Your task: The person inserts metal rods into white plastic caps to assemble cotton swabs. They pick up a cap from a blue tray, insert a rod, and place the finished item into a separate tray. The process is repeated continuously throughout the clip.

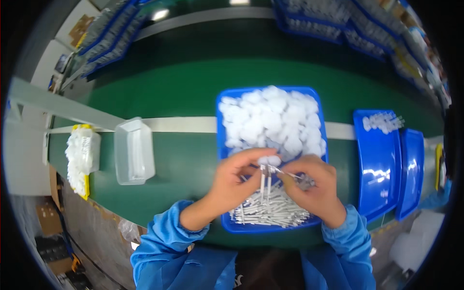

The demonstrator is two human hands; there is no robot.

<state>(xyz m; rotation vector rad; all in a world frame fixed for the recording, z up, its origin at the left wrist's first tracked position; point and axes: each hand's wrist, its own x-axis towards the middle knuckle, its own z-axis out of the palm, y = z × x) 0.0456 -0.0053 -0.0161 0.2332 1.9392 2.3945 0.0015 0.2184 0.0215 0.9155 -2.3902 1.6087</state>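
Fingers [251, 159] of the left hand [232, 181] pinch a white stick [262, 178] upright; the right hand [314, 186] pinches its top. Both hover over a blue tray [222, 145] of cotton balls [270, 121] on a green desk [183, 87], blue bins [379, 164] alongside.

A clear plastic box [134, 151] stood on the green counter [183, 82], with a yellow-edged bag of white pieces [81, 157] just to its left. On the right, two blue trays [389, 164] overlapped, the nearer holding a few white pieces [383, 122]. Blue racks [108, 36] lined the far side.
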